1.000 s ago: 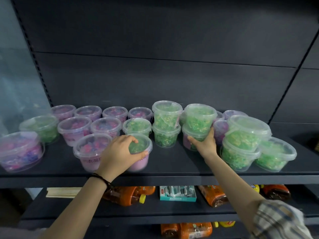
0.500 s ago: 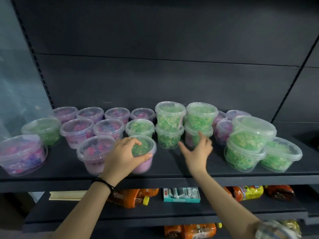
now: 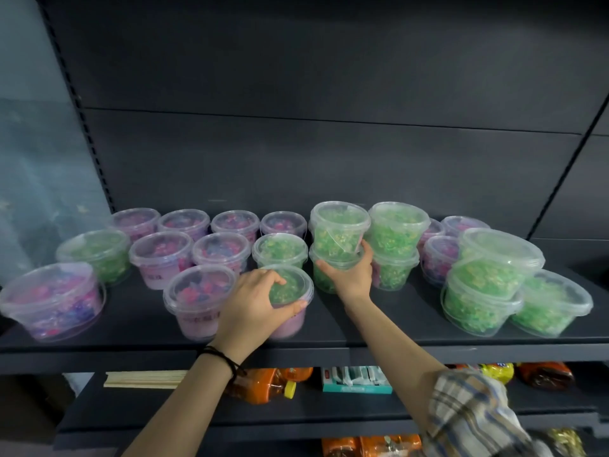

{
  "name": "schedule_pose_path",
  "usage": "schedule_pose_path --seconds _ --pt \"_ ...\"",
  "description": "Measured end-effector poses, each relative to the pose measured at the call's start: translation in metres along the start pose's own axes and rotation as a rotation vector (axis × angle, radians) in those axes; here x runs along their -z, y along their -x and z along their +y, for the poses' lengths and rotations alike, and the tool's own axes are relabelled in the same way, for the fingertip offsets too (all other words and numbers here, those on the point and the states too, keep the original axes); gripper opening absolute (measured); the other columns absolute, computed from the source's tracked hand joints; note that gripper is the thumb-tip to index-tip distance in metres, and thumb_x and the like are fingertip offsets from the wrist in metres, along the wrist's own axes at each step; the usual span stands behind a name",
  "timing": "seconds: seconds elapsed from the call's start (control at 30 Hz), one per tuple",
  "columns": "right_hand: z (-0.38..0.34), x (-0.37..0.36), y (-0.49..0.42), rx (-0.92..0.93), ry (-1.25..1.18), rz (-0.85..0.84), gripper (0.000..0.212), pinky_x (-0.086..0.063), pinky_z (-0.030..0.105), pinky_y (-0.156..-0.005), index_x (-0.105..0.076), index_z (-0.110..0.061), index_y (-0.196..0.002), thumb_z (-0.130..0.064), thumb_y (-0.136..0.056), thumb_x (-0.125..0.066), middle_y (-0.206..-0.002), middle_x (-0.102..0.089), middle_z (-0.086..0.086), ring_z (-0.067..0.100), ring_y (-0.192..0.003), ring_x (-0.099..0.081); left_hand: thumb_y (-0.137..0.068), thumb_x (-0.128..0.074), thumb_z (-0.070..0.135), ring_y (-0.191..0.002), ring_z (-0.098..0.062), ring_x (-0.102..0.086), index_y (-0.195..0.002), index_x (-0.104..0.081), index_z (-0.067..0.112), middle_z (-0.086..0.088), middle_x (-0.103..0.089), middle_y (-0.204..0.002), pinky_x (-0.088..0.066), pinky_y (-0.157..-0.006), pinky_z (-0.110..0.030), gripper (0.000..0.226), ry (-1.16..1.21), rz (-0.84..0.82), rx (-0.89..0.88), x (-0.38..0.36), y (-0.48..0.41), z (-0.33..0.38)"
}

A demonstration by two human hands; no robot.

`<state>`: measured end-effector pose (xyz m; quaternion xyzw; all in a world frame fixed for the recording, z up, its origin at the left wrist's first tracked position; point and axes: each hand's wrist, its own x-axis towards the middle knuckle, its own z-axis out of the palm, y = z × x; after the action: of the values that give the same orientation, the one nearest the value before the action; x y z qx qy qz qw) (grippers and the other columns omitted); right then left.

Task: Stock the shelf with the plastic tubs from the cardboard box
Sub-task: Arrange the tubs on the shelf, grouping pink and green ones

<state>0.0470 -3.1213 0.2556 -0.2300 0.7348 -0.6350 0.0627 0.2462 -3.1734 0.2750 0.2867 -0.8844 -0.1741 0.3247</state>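
Observation:
Several clear plastic tubs with pink or green filling stand in rows on the dark shelf (image 3: 379, 324). My left hand (image 3: 253, 301) grips the lid of a front-row tub with a green top and pink base (image 3: 290, 301). My right hand (image 3: 351, 275) holds the lower tub of a green two-high stack (image 3: 339, 235) in the middle. To its right stands another green stack (image 3: 397, 239). At the right end are more green tubs (image 3: 494, 275). The cardboard box is out of view.
A large pink tub (image 3: 52, 301) sits at the left front edge. The lower shelf holds orange bottles (image 3: 263, 387), a teal packet box (image 3: 356, 380) and a bundle of wooden sticks (image 3: 145, 379). The shelf's back panel is bare above the tubs.
My right hand left the green-over-pink stack on the right, swung left and now holds the middle green stack. My left hand stayed on the front tub.

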Motion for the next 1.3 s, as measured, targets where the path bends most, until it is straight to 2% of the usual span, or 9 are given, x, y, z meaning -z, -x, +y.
schedule_pose_path --seconds 0.07,0.23,0.43,0.67,0.83,0.93,1.0,1.13,1.3 --pt "0.000 0.012 0.010 0.017 -0.001 -0.012 0.109 -0.037 0.024 -0.094 -0.029 -0.021 -0.142 -0.040 -0.054 -0.092 -0.130 -0.046 -0.006 0.015 -0.125 -0.044 -0.073 -0.069 0.059 -0.107 -0.009 -0.044 -0.106 -0.060 0.023 0.014 -0.052 -0.107 -0.032 -0.080 -0.022 0.050 -0.005 -0.020 0.003 0.000 0.000 0.000" --pt "0.009 0.055 0.041 0.010 0.019 -0.002 0.105 -0.043 0.040 -0.103 -0.027 -0.032 -0.143 -0.041 -0.059 -0.089 -0.138 -0.049 -0.002 0.020 -0.124 -0.049 -0.073 -0.064 0.063 -0.111 -0.011 -0.046 -0.110 -0.060 0.023 0.009 -0.056 -0.116 -0.036 -0.080 -0.023 0.055 -0.019 -0.042 -0.001 0.002 0.001 0.002" --pt "0.015 0.105 0.060 0.023 0.043 0.030 0.098 -0.046 0.043 -0.102 -0.029 -0.037 -0.141 -0.042 -0.063 -0.087 -0.134 -0.052 -0.007 0.016 -0.121 -0.052 -0.073 -0.065 0.064 -0.106 -0.014 -0.051 -0.108 -0.061 0.021 0.006 -0.059 -0.114 -0.040 -0.076 -0.024 0.056 -0.053 -0.039 -0.004 0.002 0.001 0.003" --pt "0.013 0.124 0.068 0.056 0.246 0.174 0.098 -0.023 0.045 -0.116 -0.027 -0.017 -0.150 -0.037 -0.071 -0.083 -0.154 -0.020 0.011 0.027 -0.142 -0.020 -0.077 -0.055 0.069 -0.104 -0.015 -0.053 -0.113 -0.059 0.022 0.004 -0.061 -0.117 -0.041 -0.075 -0.025 0.058 -0.168 -0.106 -0.071 0.007 -0.002 0.002" --pt "0.010 0.113 0.098 0.281 0.310 0.351 0.069 -0.026 0.029 -0.100 -0.046 -0.010 -0.133 -0.016 -0.074 -0.082 -0.137 -0.035 0.016 0.032 -0.127 -0.032 -0.079 -0.051 0.071 -0.118 -0.011 -0.051 -0.127 -0.056 0.030 0.009 -0.054 -0.133 -0.042 -0.091 -0.029 0.063 -0.183 -0.212 -0.143 0.028 -0.006 -0.012" --pt "0.009 0.090 0.120 0.400 0.262 0.256 0.055 -0.036 0.028 -0.099 -0.047 -0.018 -0.126 -0.018 -0.079 -0.077 -0.128 -0.035 0.001 0.019 -0.121 -0.039 -0.077 -0.049 0.074 -0.118 -0.009 -0.051 -0.128 -0.055 0.031 0.010 -0.055 -0.132 -0.041 -0.094 -0.027 0.067 -0.192 -0.200 -0.184 0.042 -0.006 -0.027" --pt "0.001 0.071 0.124 0.438 0.245 0.158 0.053 -0.037 0.015 -0.095 -0.047 -0.024 -0.126 -0.022 -0.081 -0.075 -0.124 -0.038 -0.007 0.006 -0.113 -0.044 -0.075 -0.048 0.076 -0.116 -0.007 -0.051 -0.126 -0.056 0.032 0.011 -0.057 -0.128 -0.041 -0.093 -0.027 0.067 -0.212 -0.227 -0.212 0.050 -0.007 -0.036" --pt "-0.032 0.038 0.113 0.369 0.162 -0.240 0.051 -0.038 0.008 -0.091 -0.048 -0.035 -0.128 -0.038 -0.083 -0.072 -0.127 -0.049 -0.013 -0.002 -0.115 -0.047 -0.075 -0.049 0.075 -0.113 -0.007 -0.052 -0.125 -0.054 0.033 0.012 -0.060 -0.122 -0.042 -0.092 -0.028 0.066 -0.236 -0.266 -0.275 0.053 -0.009 -0.046" --pt "-0.042 0.005 0.097 0.511 0.518 -0.384 0.046 -0.036 0.038 -0.105 -0.066 -0.029 -0.118 -0.050 -0.077 -0.072 -0.131 -0.055 -0.009 0.012 -0.124 -0.044 -0.073 -0.054 0.075 -0.113 -0.012 -0.054 -0.128 -0.054 0.030 0.009 -0.062 -0.121 -0.040 -0.096 -0.032 0.070 -0.213 -0.250 -0.289 0.045 -0.020 -0.046"
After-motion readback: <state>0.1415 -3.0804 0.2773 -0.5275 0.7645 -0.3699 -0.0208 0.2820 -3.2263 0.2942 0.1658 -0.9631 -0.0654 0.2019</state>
